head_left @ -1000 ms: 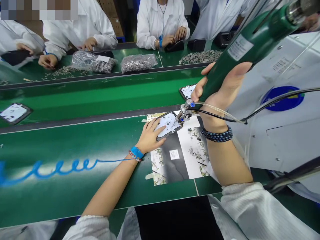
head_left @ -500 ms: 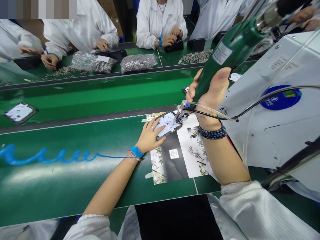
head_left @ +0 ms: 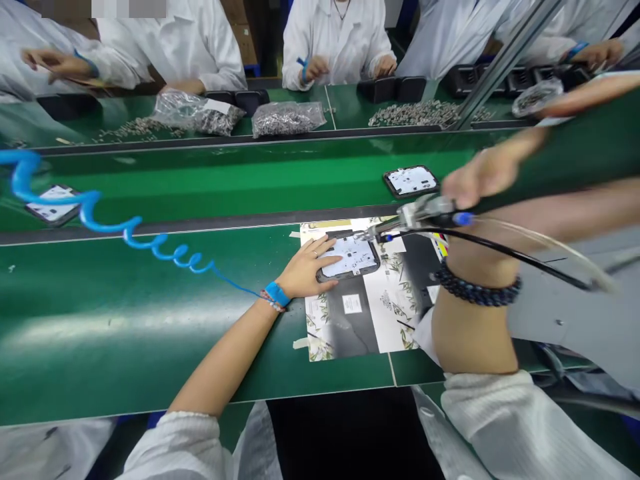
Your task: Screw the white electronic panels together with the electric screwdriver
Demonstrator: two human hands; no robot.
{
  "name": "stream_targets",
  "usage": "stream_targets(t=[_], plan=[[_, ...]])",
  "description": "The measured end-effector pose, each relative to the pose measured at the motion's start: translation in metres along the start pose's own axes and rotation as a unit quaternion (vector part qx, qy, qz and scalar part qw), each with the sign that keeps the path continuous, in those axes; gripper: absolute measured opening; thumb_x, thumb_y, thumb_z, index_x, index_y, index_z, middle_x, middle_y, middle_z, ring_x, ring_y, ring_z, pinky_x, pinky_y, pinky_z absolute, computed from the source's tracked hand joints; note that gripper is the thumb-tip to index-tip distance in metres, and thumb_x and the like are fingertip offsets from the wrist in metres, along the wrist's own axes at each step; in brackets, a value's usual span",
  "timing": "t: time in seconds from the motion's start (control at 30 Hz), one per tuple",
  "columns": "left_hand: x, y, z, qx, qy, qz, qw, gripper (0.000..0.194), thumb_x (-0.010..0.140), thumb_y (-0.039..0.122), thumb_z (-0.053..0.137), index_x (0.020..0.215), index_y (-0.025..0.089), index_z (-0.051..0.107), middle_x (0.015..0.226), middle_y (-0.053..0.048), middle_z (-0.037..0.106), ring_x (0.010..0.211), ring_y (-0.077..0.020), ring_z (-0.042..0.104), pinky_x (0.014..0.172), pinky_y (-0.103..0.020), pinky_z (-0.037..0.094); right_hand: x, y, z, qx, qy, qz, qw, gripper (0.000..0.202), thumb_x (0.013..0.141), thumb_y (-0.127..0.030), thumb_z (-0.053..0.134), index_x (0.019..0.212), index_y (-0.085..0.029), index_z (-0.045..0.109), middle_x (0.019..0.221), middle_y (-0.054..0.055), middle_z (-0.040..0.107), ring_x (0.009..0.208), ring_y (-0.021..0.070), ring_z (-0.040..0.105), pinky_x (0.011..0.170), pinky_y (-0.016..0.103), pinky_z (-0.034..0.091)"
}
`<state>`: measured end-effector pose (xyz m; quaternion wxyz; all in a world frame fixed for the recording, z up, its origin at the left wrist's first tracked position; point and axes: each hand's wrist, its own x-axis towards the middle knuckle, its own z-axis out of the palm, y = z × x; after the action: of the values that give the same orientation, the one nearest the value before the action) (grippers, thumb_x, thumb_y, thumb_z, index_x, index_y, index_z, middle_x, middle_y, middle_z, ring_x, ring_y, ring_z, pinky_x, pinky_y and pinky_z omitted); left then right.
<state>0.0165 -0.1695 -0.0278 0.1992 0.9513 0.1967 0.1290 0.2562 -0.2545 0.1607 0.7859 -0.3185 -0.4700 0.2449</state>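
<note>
My left hand (head_left: 306, 270) lies with fingers spread on the left part of a dark-framed device with a white board (head_left: 353, 255). The device rests on a printed sheet (head_left: 390, 313) taped to the green bench. My right hand (head_left: 487, 177), partly blurred, is wrapped round a green screwdriver (head_left: 585, 157), which is tilted far to the right. The tool's metal tip points left, at the upper right edge of the device; whether it touches is unclear. A blue coiled cord (head_left: 183, 257) runs from my left wrist strap.
Beyond the bench, a green belt (head_left: 225, 183) carries a device (head_left: 411, 180) on the right and another (head_left: 54, 203) on the left. Bags of small metal parts (head_left: 287, 119) and loose parts (head_left: 415, 113) lie past it, before people in white coats. A white machine (head_left: 560, 307) stands right.
The screwdriver has swung from steeply upright to nearly flat, its handle now far right with my right hand. The device beneath my left hand has turned slightly. Devices on the belt have shifted right.
</note>
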Motion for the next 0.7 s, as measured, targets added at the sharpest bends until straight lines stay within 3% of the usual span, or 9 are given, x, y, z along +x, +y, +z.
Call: stream_targets(t=[0.03, 0.07, 0.13, 0.23, 0.5, 0.7], plan=[[0.0, 0.0, 0.0, 0.0, 0.001, 0.001, 1.0, 0.058, 0.082, 0.045, 0.072, 0.133, 0.02, 0.065, 0.158, -0.013, 0.04, 0.15, -0.035, 0.031, 0.124, -0.056, 0.025, -0.002, 0.012, 0.013, 0.001, 0.014, -0.025, 1.0, 0.059, 0.054, -0.08, 0.074, 0.073, -0.025, 0.066, 0.054, -0.001, 0.048, 0.043, 0.0171, 0.047, 0.037, 0.034, 0.037], [0.0, 0.0, 0.0, 0.0, 0.001, 0.002, 1.0, 0.058, 0.082, 0.045, 0.072, 0.133, 0.02, 0.065, 0.158, -0.013, 0.041, 0.15, -0.0351, 0.031, 0.123, -0.056, 0.025, -0.003, 0.024, 0.024, -0.011, 0.004, 0.005, 1.0, 0.063, 0.061, -0.086, 0.063, 0.075, -0.025, 0.067, 0.053, 0.0, 0.046, 0.044, 0.0181, 0.046, 0.035, 0.033, 0.032], [0.0, -0.001, 0.0, -0.002, -0.001, 0.002, 1.0, 0.058, 0.081, 0.045, 0.073, 0.133, 0.02, 0.065, 0.158, -0.014, 0.041, 0.149, -0.0357, 0.032, 0.123, -0.057, 0.025, -0.006, 0.043, 0.04, -0.025, 0.016, 0.061, 0.998, 0.062, 0.066, -0.087, 0.055, 0.074, -0.026, 0.063, 0.049, 0.0, 0.044, 0.04, 0.0173, 0.042, 0.035, 0.033, 0.026], [0.0, -0.001, 0.0, -0.006, -0.001, 0.001, 1.0, 0.059, 0.081, 0.044, 0.074, 0.133, 0.019, 0.064, 0.158, -0.014, 0.041, 0.149, -0.0367, 0.033, 0.123, -0.058, 0.025, -0.009, 0.055, 0.047, -0.041, 0.058, 0.092, 0.993, 0.061, 0.066, -0.088, 0.054, 0.073, -0.027, 0.058, 0.047, -0.001, 0.04, 0.039, 0.0156, 0.038, 0.038, 0.032, 0.025], [0.001, 0.001, -0.002, -0.004, -0.005, 0.002, 1.0, 0.058, 0.082, 0.045, 0.072, 0.134, 0.02, 0.064, 0.159, -0.013, 0.04, 0.15, -0.0368, 0.031, 0.123, -0.059, 0.025, -0.013, 0.06, 0.042, -0.029, 0.048, 0.067, 0.996, 0.063, 0.074, -0.088, 0.048, 0.073, -0.026, 0.057, 0.048, -0.001, 0.037, 0.038, 0.0155, 0.037, 0.038, 0.032, 0.023], [0.0, 0.001, -0.002, 0.006, 0.007, 0.008, 1.0, 0.056, 0.082, 0.043, 0.072, 0.132, 0.02, 0.066, 0.157, -0.014, 0.042, 0.15, -0.0363, 0.03, 0.123, -0.058, 0.025, -0.018, 0.075, 0.055, -0.024, 0.03, 0.083, 0.996, 0.081, 0.062, -0.102, 0.033, 0.072, -0.024, 0.053, 0.047, -0.002, 0.035, 0.037, 0.0123, 0.034, 0.039, 0.031, 0.021]])
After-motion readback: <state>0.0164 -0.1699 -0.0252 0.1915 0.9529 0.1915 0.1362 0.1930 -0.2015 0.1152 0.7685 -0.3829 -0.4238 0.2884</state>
